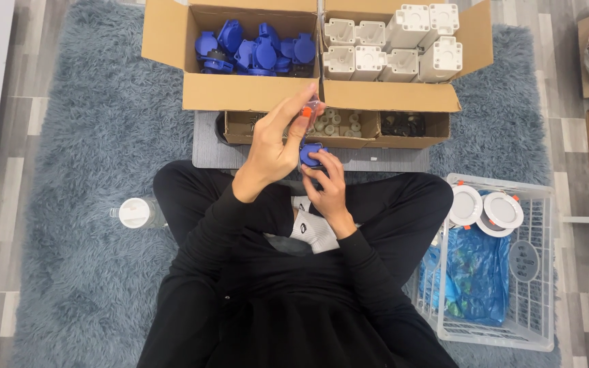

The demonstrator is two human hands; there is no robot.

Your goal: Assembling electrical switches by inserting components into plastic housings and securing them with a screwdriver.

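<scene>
I sit cross-legged on a grey rug. My left hand (277, 140) is raised over my lap and grips a screwdriver (308, 117) with a clear handle and an orange cap, pointing down. My right hand (328, 187) holds a small blue socket part (310, 154) under the tool's tip. The two hands touch around the part. Straight ahead stands a cardboard box (250, 92) filled with several blue socket parts (253, 49).
A second box (390, 95) holds white housings (393, 48). Two small trays (369, 140) with small fittings lie in front. A white wire basket (499, 327) at my right holds round white lamps and a blue bag. A white-capped bottle (134, 212) stands at my left.
</scene>
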